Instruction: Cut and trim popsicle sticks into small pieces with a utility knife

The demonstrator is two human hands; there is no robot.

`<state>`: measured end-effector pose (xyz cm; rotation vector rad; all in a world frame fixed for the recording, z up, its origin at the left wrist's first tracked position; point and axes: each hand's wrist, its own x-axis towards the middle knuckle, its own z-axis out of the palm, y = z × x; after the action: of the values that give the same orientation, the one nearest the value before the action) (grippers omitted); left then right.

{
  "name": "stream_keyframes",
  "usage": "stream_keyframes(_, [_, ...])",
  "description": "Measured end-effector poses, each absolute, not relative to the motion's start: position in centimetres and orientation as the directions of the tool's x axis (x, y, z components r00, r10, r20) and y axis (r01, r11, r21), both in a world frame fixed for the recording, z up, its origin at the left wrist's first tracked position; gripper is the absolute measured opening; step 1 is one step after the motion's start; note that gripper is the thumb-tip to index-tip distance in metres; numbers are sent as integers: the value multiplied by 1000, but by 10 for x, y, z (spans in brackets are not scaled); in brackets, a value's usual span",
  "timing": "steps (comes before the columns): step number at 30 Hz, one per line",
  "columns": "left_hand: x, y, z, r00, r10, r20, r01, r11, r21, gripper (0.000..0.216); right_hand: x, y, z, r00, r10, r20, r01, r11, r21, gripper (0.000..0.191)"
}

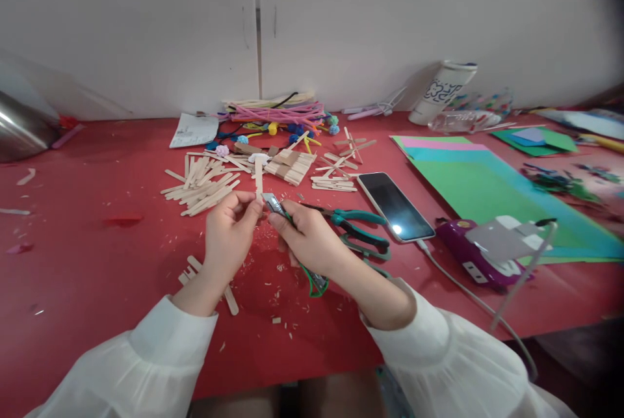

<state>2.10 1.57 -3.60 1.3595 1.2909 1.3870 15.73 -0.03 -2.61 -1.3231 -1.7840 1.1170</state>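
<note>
My left hand [229, 231] pinches a wooden craft stick [258, 182] upright above the red table [97, 262]. My right hand [307, 237] is closed round a green-handled cutter [292, 236], whose metal jaws [273, 205] meet the stick's lower end. The green handle loop shows below my palm. Wood chips lie scattered on the table under both hands. Both wrists wear white sleeves.
A pile of craft sticks [202, 187] lies behind my left hand, with glued stick pieces [290, 166] further back. Green pliers [361, 226], a phone [396, 205] on a cable, a purple glue gun [480, 252], coloured paper sheets [478, 177], pipe cleaners [277, 112] and a cup [441, 93] sit to the right and rear.
</note>
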Motion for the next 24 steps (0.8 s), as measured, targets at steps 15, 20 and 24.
stream_keyframes(15, [17, 8, -37, -15, 921, 390, 519, -326, 790, 10, 156, -6, -16, -221, 974, -54, 614, 96, -783, 23])
stream_keyframes(20, [19, 10, -36, -90, 960, 267, 273, -234, 933, 6, 157, -2, -14, -359, 886, -294, 176, -245, -954, 15])
stream_keyframes(24, [20, 15, -35, -83, 984, 156, 108, -147, 983, 9, 161, 5, -17, -551, 791, -264, -128, -394, -910, 19])
